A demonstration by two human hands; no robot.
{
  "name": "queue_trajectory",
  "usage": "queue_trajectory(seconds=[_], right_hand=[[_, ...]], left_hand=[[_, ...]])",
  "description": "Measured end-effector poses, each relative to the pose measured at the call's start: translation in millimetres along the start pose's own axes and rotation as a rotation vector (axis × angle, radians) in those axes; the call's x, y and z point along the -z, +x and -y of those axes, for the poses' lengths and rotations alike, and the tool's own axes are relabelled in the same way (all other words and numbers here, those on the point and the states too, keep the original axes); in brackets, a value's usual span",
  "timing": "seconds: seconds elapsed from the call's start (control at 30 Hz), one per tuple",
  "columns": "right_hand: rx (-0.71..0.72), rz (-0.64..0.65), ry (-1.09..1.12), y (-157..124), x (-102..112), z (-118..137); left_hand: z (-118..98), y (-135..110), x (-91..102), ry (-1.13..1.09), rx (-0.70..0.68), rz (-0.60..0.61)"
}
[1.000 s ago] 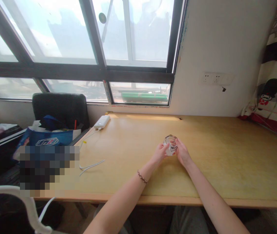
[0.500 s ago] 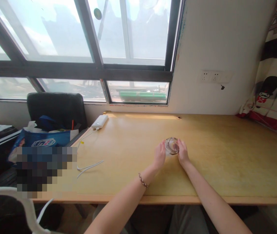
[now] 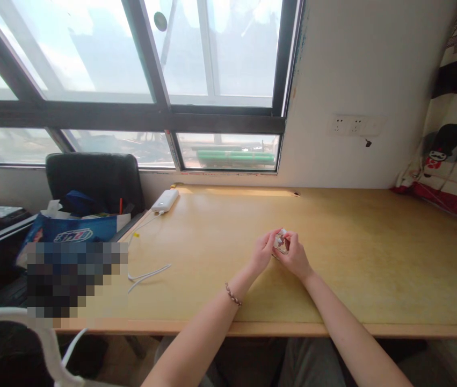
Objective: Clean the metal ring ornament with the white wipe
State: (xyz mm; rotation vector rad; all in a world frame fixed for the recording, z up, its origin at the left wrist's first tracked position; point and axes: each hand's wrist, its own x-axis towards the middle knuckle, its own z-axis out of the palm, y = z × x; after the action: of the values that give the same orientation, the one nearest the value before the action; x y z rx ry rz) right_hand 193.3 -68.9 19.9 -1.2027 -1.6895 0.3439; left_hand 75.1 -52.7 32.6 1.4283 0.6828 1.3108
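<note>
Both hands hold a small clear round dish [image 3: 280, 248], glass-like, above the middle of the wooden table [image 3: 220, 279]. My left hand [image 3: 261, 253] grips its left side, thumb and fingers bent round the edge. On the opposite side my right hand [image 3: 295, 257] is closed on the rim, with the fingers curled over it. The dish looks tilted, and the fingers hide much of it, so its exact kind is hard to make out. A braided bracelet [image 3: 233, 295] circles my left wrist.
A white power bank [image 3: 165, 201] with a white cable [image 3: 147, 274] lies at the table's left. Beyond that edge stand a black chair [image 3: 93, 177] and a blue bag [image 3: 87, 232]. A white curved tube [image 3: 46, 341] crosses the lower left. Wall sockets [image 3: 347, 125] sit behind the table.
The dish has tipped from facing up to a slant. My right hand has curled further round it, and the two hands have come closer together.
</note>
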Motion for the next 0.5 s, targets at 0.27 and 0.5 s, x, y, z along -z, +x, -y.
queue_trajectory(seconds=[0.27, 0.5], right_hand=[[0.141, -0.298, -0.26, 6.0, 5.6, -11.1], [0.286, -0.156, -0.307, 6.8, 5.5, -5.3]], left_hand=[[8.9, 3.6, -0.7, -0.16, 0.086, -0.027], [22.3, 10.9, 8.8, -0.66, 0.519, -0.05]])
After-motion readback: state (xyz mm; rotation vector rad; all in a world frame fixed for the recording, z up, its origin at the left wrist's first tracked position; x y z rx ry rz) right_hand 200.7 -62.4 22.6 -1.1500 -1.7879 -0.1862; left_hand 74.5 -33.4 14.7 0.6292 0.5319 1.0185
